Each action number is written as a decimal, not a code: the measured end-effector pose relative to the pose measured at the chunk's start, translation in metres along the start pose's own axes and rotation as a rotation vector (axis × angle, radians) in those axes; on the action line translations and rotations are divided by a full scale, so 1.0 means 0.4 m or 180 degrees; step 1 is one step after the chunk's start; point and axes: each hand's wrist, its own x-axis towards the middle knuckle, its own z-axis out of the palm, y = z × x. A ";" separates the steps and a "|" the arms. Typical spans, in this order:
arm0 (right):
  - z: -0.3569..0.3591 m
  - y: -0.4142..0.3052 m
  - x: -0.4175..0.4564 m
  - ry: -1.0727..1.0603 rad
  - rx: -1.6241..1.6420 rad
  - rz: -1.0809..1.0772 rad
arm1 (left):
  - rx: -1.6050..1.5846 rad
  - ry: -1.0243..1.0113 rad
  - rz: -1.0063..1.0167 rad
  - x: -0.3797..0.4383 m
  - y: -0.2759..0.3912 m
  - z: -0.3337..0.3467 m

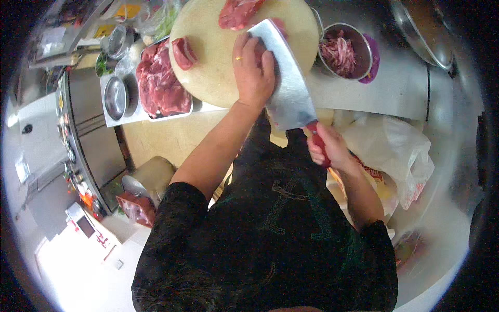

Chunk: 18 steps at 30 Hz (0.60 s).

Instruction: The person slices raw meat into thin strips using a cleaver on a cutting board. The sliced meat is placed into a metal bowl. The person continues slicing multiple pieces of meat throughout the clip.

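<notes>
My right hand (331,146) grips the red handle of a broad-bladed cleaver (286,76). Its blade slants up over the round cutting board (210,23). With bent fingers, my left hand (253,74) holds a piece of raw meat (260,52) against the board, close along the blade's left side. The blade and fingers hide part of that piece. Further raw meat (239,13) lies at the board's far edge, and a small chunk of meat (184,52) rests near its left edge. Some meat (279,26) shows just behind the blade tip.
Left of the board, a large slab of raw meat (161,84) lies on a white tray (173,116), beside an empty metal bowl (116,97). To the right stands a metal pot (366,64) with sliced meat (338,54). A white plastic bag (405,144) is below the counter.
</notes>
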 end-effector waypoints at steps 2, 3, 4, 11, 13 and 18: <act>-0.031 -0.044 -0.132 0.0435 -0.0155 -0.0439 | -0.0092 0.0211 0.0483 0.086 0.097 0.067; -0.039 -0.057 -0.196 0.0802 -0.0355 -0.0703 | -0.0201 0.0263 0.0558 0.121 0.147 0.100; -0.079 -0.048 -0.252 0.0752 -0.0331 -0.0889 | -0.0565 0.0239 0.0383 0.144 0.179 0.148; -0.182 0.021 -0.389 0.1664 0.0803 -0.1993 | 0.0246 -0.2225 0.0214 0.113 0.127 0.535; -0.183 0.031 -0.395 0.1777 0.1027 -0.2016 | 0.0114 -0.1887 -0.0075 0.132 0.139 0.546; -0.225 0.052 -0.393 0.1838 0.1486 -0.1949 | -0.0771 -0.1400 -0.0282 0.213 0.140 0.462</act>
